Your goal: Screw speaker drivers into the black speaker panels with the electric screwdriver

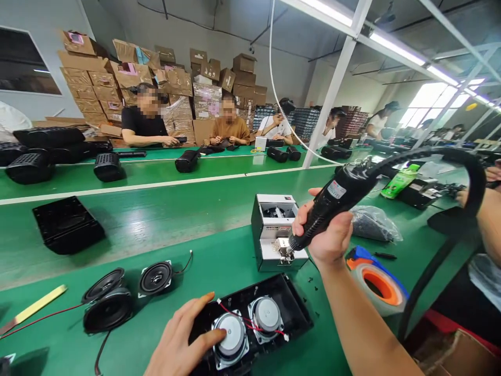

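My right hand (326, 235) is closed around a black electric screwdriver (332, 201), its tip down at the outlet of a white screw feeder box (274, 232). A thick black hose (450, 156) loops from the tool's top to the right. My left hand (183, 337) lies open on a black speaker housing (289, 303), thumb resting on the left of two silver speaker magnets (231, 334), (266, 315) joined by red and white wires.
Loose black speaker drivers (107, 303), (155, 277) lie left on the green bench (219, 256), a black housing (66, 224) farther back. An orange-cored tape roll (378, 287) and a bag of parts (371, 222) sit right. Seated workers and stacked cardboard boxes (129, 73) fill the background.
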`<state>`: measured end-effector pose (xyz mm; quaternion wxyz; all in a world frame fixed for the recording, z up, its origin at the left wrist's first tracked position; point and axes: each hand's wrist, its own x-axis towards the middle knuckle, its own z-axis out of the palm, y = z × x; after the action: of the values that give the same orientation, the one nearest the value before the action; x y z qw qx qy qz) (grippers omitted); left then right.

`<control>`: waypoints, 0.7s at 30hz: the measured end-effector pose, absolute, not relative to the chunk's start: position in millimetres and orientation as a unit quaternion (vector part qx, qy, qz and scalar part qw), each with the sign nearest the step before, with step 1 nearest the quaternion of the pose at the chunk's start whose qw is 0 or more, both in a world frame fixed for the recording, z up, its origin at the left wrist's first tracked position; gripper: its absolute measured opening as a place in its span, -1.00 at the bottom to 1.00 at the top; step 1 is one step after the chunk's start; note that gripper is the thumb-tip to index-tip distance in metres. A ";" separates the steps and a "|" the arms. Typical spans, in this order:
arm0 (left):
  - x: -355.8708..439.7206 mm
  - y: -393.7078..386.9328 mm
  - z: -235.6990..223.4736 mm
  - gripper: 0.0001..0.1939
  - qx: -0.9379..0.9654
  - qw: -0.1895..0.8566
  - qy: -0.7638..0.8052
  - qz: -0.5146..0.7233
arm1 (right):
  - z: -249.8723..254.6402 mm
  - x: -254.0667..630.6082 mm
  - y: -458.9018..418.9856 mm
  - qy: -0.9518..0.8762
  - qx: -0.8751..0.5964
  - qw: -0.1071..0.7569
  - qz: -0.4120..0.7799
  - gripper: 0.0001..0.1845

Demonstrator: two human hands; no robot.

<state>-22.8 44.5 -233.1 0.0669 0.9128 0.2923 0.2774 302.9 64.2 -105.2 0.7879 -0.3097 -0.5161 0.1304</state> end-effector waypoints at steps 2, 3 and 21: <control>-25.0 43.5 -232.5 -0.65 0.911 0.069 0.299 0.276 | -107.2 303.1 65.6 -0.520 -0.317 0.782 0.134 -0.34; -25.8 43.0 -231.6 -0.66 0.909 0.072 0.305 0.275 | -107.5 303.5 65.6 -0.521 -0.320 0.780 0.134 -0.34; -35.5 27.1 -195.4 -0.38 0.914 0.229 0.276 0.188 | -67.0 286.5 20.7 -0.511 -0.355 0.773 0.121 -0.20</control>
<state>-35.5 27.1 -195.4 0.2287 0.9145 0.2756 0.1883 286.5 20.7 -67.0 0.7732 -0.3550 -0.5114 0.1208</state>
